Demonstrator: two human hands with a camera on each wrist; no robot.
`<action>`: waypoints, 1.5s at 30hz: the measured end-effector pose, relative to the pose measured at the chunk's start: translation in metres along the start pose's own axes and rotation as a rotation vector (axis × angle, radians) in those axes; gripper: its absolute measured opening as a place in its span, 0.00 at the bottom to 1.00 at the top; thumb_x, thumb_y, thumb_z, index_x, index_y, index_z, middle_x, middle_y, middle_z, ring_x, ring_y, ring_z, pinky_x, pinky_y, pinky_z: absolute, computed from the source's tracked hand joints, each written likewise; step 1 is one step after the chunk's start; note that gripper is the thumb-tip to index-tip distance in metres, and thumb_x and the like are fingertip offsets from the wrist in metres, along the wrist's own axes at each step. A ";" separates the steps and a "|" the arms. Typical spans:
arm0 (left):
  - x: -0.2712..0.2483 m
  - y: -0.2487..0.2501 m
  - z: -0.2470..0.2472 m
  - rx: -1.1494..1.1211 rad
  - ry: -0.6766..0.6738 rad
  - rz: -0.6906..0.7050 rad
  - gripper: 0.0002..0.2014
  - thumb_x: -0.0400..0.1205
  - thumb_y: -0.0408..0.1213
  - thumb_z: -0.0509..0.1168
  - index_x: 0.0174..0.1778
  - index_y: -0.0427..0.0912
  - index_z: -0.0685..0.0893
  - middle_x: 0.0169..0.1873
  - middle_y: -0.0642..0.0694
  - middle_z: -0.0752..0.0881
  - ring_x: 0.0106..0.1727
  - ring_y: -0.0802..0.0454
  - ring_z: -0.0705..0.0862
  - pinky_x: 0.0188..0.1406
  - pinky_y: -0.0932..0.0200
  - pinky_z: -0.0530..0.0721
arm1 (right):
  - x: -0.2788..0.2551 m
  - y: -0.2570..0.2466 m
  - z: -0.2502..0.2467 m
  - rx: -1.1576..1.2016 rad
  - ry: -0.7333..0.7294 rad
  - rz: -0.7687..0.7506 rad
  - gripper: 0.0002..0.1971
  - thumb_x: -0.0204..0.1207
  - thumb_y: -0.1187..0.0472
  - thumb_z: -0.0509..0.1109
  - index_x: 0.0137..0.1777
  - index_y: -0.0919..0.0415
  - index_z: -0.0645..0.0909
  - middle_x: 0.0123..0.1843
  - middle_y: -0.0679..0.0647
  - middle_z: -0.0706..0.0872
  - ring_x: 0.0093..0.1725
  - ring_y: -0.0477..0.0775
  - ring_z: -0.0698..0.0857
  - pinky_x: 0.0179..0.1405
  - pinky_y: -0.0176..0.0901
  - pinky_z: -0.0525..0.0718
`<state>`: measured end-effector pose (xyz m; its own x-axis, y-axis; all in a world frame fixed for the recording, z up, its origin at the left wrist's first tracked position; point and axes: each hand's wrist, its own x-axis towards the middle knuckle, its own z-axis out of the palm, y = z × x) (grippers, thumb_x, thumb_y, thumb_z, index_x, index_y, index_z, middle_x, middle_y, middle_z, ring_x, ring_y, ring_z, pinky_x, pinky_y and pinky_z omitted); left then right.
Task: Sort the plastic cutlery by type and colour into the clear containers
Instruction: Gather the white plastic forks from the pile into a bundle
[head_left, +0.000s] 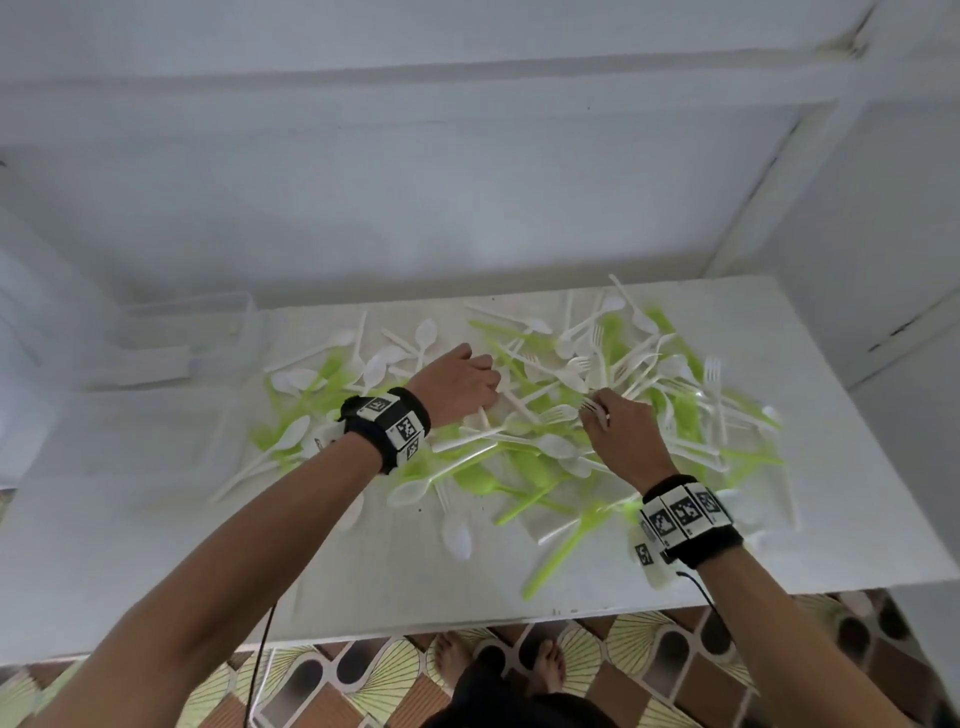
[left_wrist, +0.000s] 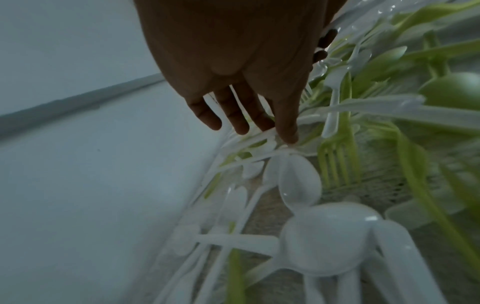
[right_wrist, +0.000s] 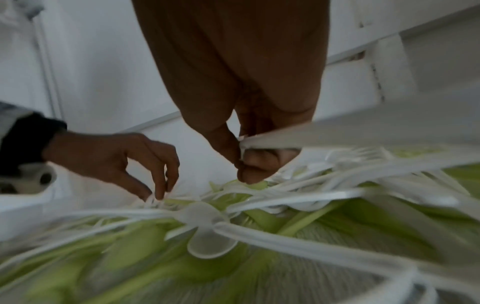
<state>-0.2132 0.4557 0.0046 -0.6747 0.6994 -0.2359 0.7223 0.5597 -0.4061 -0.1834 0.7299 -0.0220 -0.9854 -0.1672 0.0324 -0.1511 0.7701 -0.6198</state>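
Note:
A big heap of white and lime-green plastic cutlery (head_left: 524, 415) covers the white table (head_left: 156, 545). My left hand (head_left: 488, 387) reaches down into the heap's middle. Its thumb and forefinger (right_wrist: 155, 195) close on a white piece (left_wrist: 272, 131) lying in the pile. Just to its right, my right hand (head_left: 605, 410) grips a white fork (head_left: 592, 406) by the handle (right_wrist: 337, 133), tines pointing at the left hand. A white spoon (left_wrist: 298, 181) and a green fork (left_wrist: 337, 164) lie below the left wrist. Clear containers (head_left: 192, 322) stand at the back left.
The wall (head_left: 467, 182) runs right behind the table and containers. The front table edge (head_left: 467, 626) is near my body, with patterned floor tiles (head_left: 363, 675) and bare feet below. Cutlery spreads almost to the right edge. Bare tabletop shows at the front left.

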 end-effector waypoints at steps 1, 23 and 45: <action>-0.003 -0.004 -0.003 0.026 0.011 -0.001 0.11 0.69 0.32 0.77 0.37 0.55 0.87 0.37 0.56 0.83 0.46 0.50 0.80 0.47 0.53 0.70 | 0.004 -0.002 0.002 -0.040 -0.019 -0.047 0.05 0.80 0.67 0.69 0.53 0.66 0.84 0.38 0.58 0.87 0.38 0.62 0.85 0.37 0.46 0.77; 0.041 -0.011 -0.008 -1.050 -0.014 -0.748 0.15 0.89 0.48 0.58 0.49 0.38 0.73 0.39 0.44 0.78 0.45 0.39 0.81 0.41 0.53 0.72 | 0.034 -0.032 -0.029 0.012 0.198 -0.230 0.13 0.90 0.51 0.58 0.51 0.59 0.77 0.36 0.47 0.88 0.35 0.53 0.87 0.35 0.53 0.84; 0.137 0.001 -0.029 -1.120 -0.385 -1.133 0.20 0.75 0.54 0.74 0.46 0.40 0.81 0.45 0.44 0.86 0.48 0.41 0.85 0.51 0.53 0.84 | 0.048 0.022 -0.050 0.466 0.164 0.100 0.05 0.87 0.58 0.64 0.56 0.58 0.78 0.34 0.48 0.83 0.30 0.44 0.80 0.31 0.41 0.81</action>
<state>-0.3000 0.5654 -0.0024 -0.7771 -0.3174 -0.5436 -0.5103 0.8232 0.2488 -0.2381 0.7697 0.0050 -0.9983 0.0211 0.0542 -0.0406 0.4143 -0.9093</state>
